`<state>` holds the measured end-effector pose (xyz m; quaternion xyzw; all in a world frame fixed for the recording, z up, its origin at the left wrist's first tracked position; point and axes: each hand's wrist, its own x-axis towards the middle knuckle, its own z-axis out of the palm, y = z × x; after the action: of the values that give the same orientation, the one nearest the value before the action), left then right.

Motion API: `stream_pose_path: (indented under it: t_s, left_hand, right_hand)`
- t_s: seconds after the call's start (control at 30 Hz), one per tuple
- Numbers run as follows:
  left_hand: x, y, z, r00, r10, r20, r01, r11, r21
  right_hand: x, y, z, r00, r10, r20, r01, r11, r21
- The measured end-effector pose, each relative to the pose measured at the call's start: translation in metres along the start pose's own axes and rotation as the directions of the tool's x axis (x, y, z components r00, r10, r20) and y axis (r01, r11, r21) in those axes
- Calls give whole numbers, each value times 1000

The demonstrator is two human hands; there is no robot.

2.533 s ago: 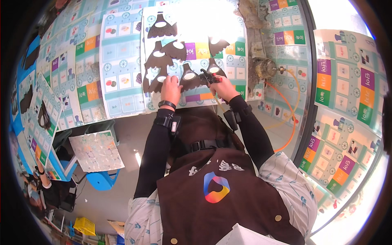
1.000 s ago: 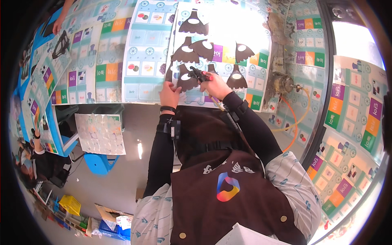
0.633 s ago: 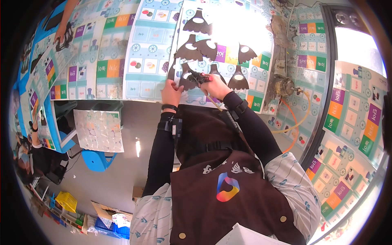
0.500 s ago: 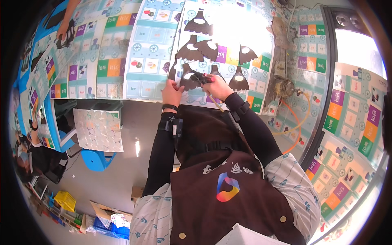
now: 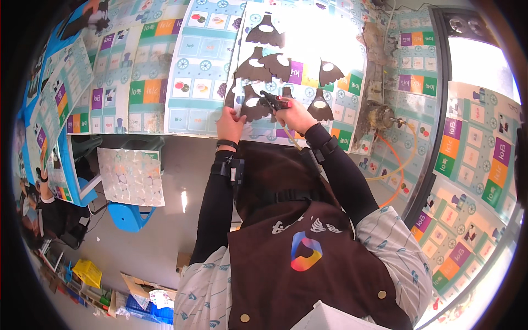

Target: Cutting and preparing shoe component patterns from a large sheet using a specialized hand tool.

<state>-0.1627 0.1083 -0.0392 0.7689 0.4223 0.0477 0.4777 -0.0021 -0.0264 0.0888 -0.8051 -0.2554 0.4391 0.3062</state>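
Several dark, flat cut-out pieces with narrow necks, pale round centres and scalloped edges lie on the printed sheet [image 5: 186, 118] of the worktable. My left hand [image 5: 230, 124] is closed, its fingertips pinching the lower left edge of the nearest dark scalloped piece [image 5: 254, 112]. In my right hand [image 5: 297, 117] is a small black-and-red hand tool [image 5: 272, 100] with a slim tip. The tip points left, over that same piece; whether it touches cannot be made out. A thin yellowish tube runs down from below my right hand. Other scalloped pieces [image 5: 265, 34] lie farther up and to the right.
Bright glare washes out the table's far middle. A round metal fitting [image 5: 379, 116] with an orange hose [image 5: 400, 165] stands right of the table. To the left are a blue stool [image 5: 131, 215], a sheet-covered surface [image 5: 132, 176] and another person's hand [image 5: 45, 190].
My hands stay almost in place, the tool tilting slightly over the piece. At upper left, another person's hand has withdrawn from view, and a printed sheet there has shifted.
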Motion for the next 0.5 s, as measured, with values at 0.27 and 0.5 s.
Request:
stream_pose_path:
  t_s: [0.27, 0.5]
  left_hand:
    - [-1, 1, -2, 1000, -1, 0, 1, 1000, 18]
    - [-1, 1, -2, 1000, 12, -3, -12, 1000, 9]
  right_hand:
    - [2, 10, 0, 993, 118, -15, -116, 989, 93]
    - [3, 14, 11, 1000, 0, -15, 0, 999, 50]
